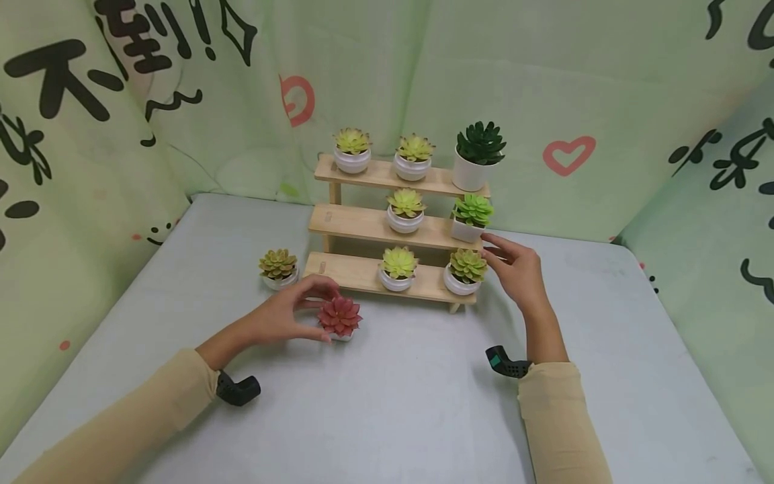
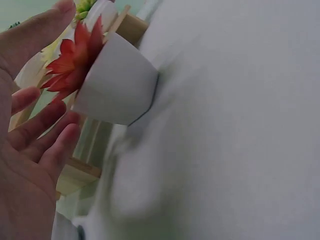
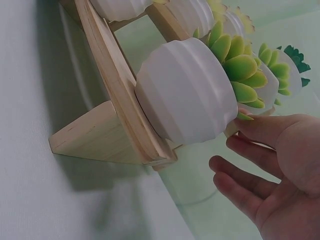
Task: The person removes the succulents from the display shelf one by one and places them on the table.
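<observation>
A red potted succulent (image 1: 340, 317) stands on the table in front of the wooden shelf. My left hand (image 1: 289, 314) reaches around it from the left, thumb and fingers spread apart. In the left wrist view the fingers (image 2: 59, 145) lie beside its white pot (image 2: 119, 80) and do not close round it. My right hand (image 1: 514, 269) is at the right end of the three-tier wooden shelf (image 1: 357, 225). Its fingertips are close to the bottom-tier green succulent (image 1: 467, 269); in the right wrist view the fingers (image 3: 245, 192) look relaxed, and contact cannot be told.
Two yellow-green succulents and a dark green one (image 1: 480, 151) stand on the top tier. The middle tier bears a yellow-green one (image 1: 406, 210) and a bright green one (image 1: 471, 215). A brownish succulent (image 1: 279, 267) stands on the table left of the shelf. Behind hangs a pale green curtain (image 1: 496, 67).
</observation>
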`<state>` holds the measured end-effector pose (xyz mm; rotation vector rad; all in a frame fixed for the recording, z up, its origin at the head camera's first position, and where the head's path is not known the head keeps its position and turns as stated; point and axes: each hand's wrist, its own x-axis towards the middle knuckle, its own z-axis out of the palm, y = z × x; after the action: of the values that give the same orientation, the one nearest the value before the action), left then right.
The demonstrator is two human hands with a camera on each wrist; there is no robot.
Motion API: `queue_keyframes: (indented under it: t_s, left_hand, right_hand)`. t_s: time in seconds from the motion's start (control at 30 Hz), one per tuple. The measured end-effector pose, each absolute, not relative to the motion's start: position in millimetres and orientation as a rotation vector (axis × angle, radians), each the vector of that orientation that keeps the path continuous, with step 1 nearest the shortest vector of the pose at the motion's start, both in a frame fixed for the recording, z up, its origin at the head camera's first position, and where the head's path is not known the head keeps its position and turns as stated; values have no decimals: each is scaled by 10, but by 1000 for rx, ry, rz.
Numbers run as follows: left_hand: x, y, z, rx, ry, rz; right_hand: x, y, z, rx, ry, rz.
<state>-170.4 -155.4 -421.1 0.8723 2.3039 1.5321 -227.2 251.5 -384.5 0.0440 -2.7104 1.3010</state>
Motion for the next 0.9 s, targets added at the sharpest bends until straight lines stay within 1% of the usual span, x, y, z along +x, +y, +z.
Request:
queue_keyframes:
  t_s: [0.2,0.9]
  left_hand:
    - [-1755,-1559,-4110,915,2294,1593]
    - [-1981,-1548,-3846,896,2325,1649]
  right_hand:
    - [-2268,2519,-3843,44,-2711,1299]
    - [-2268,2527,-3846,51,-2708,1316]
